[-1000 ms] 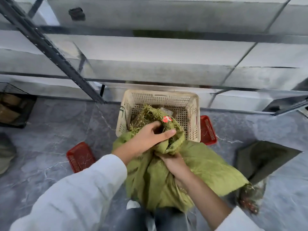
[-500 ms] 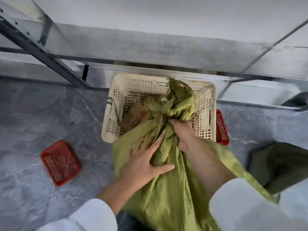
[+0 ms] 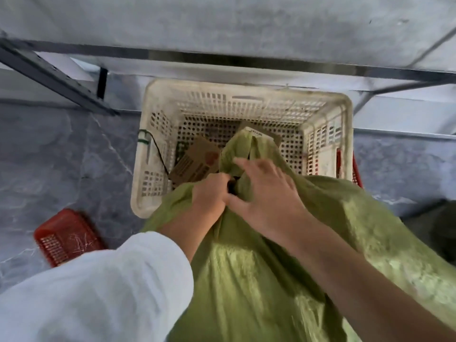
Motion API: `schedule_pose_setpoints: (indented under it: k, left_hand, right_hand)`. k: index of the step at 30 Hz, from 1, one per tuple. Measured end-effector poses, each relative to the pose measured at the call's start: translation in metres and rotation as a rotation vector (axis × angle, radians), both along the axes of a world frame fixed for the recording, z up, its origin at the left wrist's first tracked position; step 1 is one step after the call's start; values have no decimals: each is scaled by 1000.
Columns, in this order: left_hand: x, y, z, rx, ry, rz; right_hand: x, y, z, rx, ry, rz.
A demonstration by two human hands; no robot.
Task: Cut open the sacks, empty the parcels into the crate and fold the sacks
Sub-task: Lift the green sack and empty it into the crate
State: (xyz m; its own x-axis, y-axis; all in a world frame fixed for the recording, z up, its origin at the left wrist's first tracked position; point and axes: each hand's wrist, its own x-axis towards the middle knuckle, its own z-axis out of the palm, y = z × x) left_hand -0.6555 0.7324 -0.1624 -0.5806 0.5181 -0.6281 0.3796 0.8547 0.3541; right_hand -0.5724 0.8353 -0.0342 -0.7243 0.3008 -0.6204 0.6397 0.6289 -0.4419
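A green woven sack (image 3: 259,280) lies from my lap over the near rim of the cream plastic crate (image 3: 246,91), its bunched mouth hanging inside. My left hand (image 3: 211,192) grips the gathered neck of the sack. Just right of it, my right hand (image 3: 267,193) lies on the fabric with its fingers spread over a fold. A brown cardboard parcel (image 3: 197,162) lies on the crate floor. A second parcel (image 3: 261,133) shows at the sack's tip. What the sack holds is hidden.
A red basket (image 3: 66,234) sits on the grey floor at the left, and another red basket (image 3: 356,170) peeks out behind the crate's right wall. A dark sack (image 3: 441,233) lies at the right. Metal shelf frame (image 3: 56,80) runs behind the crate.
My left hand moved from flat on the sack's side up to grip the neck. My right hand let go of the neck and spread over the fabric. The view tilted down and closer.
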Motion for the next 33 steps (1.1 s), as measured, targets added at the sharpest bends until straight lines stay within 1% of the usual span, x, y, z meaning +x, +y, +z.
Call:
schedule_pose_setpoints:
  k: [1,2,3,4,5,7,8,10,12,13,14,16,19,21,23,25,26,28,30,33]
  left_hand:
    - [-4,3,-6,1,-13,7]
    - [-8,7,-11,-9,-23,19]
    - [-13,11,-13,-32,-14,23]
    - [-19,15,-17,-45,-4,17]
    - [-24,19,-18,-42,6,13]
    - [-32,25,-23,11,18,62]
    - [-35,26,-25,40,14,115]
    - [-34,23,-29,83,-18,261]
    - [-30,21,-31,130,-29,395]
    - [-28,21,-29,145,-33,436]
    - [-28,23,-28,161,-30,461]
    - [-30,26,-21,191,-31,513]
    - [-36,33,-10,214,-54,584]
    - [-36,34,-3,190,-97,544]
    - [-33,29,4,185,-205,511]
    - [-25,12,17,210,-362,523]
    - [-21,0,24,218,-409,522]
    - [-10,-26,37,230,-446,481]
    - [7,-51,45,230,-397,414]
    - [43,-89,52,134,-114,335]
  right_hand:
    - [15,-15,19,-131,-18,136]
    - [28,-38,29,-214,-17,233]
    - [45,-62,25,-144,86,322]
    - [67,-82,12,-1,207,300]
    - [88,-98,-5,218,320,255]
    - [119,-125,-47,515,445,239]
    - [129,-130,-62,581,482,257]
    - [137,-125,-77,571,497,291]
    - [138,-114,-87,460,409,333]
    - [131,-109,-89,413,319,363]
    - [128,-105,-94,379,276,393]
    - [123,-95,-104,326,259,432]
    - [110,-79,-101,317,257,478]
    - [99,-72,-100,333,215,410]
    - [93,-71,-102,368,180,345]
    - [89,-73,-104,400,121,307]
    - [88,-74,-110,429,93,294]
    - [79,-74,-116,462,77,295]
    - [65,-71,-120,450,34,365]
    - [51,-68,-124,405,-79,441]
